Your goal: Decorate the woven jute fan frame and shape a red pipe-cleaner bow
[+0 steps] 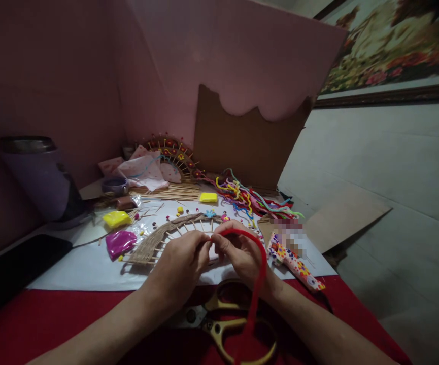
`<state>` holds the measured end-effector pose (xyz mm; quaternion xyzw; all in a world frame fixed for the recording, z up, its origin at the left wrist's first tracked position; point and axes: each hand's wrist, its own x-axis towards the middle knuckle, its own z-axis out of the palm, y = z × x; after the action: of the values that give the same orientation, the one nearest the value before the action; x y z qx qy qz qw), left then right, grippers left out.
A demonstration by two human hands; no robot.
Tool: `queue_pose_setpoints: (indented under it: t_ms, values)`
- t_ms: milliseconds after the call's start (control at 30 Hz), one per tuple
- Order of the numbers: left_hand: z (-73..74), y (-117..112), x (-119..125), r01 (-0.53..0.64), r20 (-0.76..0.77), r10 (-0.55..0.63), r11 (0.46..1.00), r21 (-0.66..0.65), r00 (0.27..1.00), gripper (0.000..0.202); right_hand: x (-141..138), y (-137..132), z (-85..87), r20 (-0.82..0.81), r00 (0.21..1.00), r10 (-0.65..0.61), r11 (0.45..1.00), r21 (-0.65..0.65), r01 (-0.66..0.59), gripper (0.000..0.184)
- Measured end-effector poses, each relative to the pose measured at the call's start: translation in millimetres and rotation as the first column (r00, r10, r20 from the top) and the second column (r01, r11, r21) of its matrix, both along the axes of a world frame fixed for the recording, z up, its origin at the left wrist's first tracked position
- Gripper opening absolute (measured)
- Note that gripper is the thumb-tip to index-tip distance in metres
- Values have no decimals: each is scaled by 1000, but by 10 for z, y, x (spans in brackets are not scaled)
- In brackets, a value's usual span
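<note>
My left hand (181, 256) and my right hand (244, 253) meet at their fingertips in the middle. Between them they pinch one end of a fuzzy red pipe cleaner (262, 261), whose length arches over my right hand and hangs down toward the front. Just behind my hands lies a half-round fan frame (148, 246) of thin sticks woven with brown twine, partly hidden by them. A blue flower (210, 214) and small coloured beads sit along its outer edge. Below my wrists rest scissors (219, 327) with yellow handles, on the red cloth.
Behind are a bundle of coloured pipe cleaners (245, 197), a yellow packet (208, 197), a decorated fan (177, 152) and a brown cardboard piece (242, 142). At left stand a purple tumbler (40, 177), a magenta packet (121, 245) and a black object (21, 274). A flower-patterned strip (295, 266) lies right.
</note>
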<state>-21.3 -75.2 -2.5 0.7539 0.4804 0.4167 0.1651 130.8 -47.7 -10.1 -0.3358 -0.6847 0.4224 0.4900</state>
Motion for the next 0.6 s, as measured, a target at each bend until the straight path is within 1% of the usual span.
queue_pose_setpoints:
  t_ms: [67,167,267,367,467,533,600]
  values:
    - [1,0,-8,12,-18,-12,999,40,1000,19,13,-6,5,16,1000,-22,999,44,21,16]
    - [23,-3,-21,39,7,-39,999,34,999,18,26,-12,3,23,998,-59,990,132,55,12]
    - [38,-10,-25,21,46,-23,999,42,999,16,27,-16,-12,20,996,-84,966,246,77,7]
    - [41,-22,-17,-21,64,18,999,48,998,14,24,-25,-17,45,995,-86,934,352,65,6]
    - [38,-38,-9,-53,76,50,998,36,996,14,22,-41,-11,74,993,-96,884,465,50,11]
    - [35,-46,-7,-54,106,52,998,17,993,14,20,-53,-9,99,990,-103,852,522,37,12]
    - [32,-49,-8,-28,158,32,999,-29,987,16,17,-61,-13,106,987,-117,837,545,40,13]
